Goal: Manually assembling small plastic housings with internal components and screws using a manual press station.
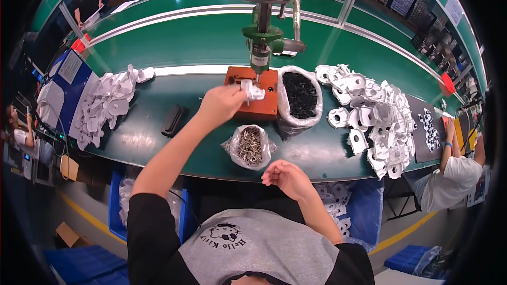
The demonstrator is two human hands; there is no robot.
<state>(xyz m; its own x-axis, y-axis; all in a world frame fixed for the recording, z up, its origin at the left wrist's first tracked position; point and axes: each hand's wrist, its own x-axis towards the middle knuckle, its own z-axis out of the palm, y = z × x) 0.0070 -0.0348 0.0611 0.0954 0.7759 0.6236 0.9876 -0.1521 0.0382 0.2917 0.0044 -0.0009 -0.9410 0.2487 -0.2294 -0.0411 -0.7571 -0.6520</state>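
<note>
My left hand (pixel 222 103) is closed on a white plastic part (pixel 253 91), held over the orange fixture block (pixel 264 106) under the spindle of a green hand-lever press (pixel 261 55). Just below the spindle tip, the part partly covers the block. My right hand (pixel 288 178) hovers by the table's front edge, fingers curled together; anything inside them is too small or hidden to make out. Beside it stands a clear bag of metal pins (pixel 250 146), which look like small screws or rivets. An open bag of small black parts (pixel 300 95) stands right of the block.
White plastic parts are heaped at right (pixel 377 119) and at left (pixel 108 103), by a blue box-shaped machine (pixel 68 76). A black oblong case (pixel 173 121) lies left of my forearm. Blue bins (pixel 364 211) stand below the table. A co-worker (pixel 454 179) sits at right.
</note>
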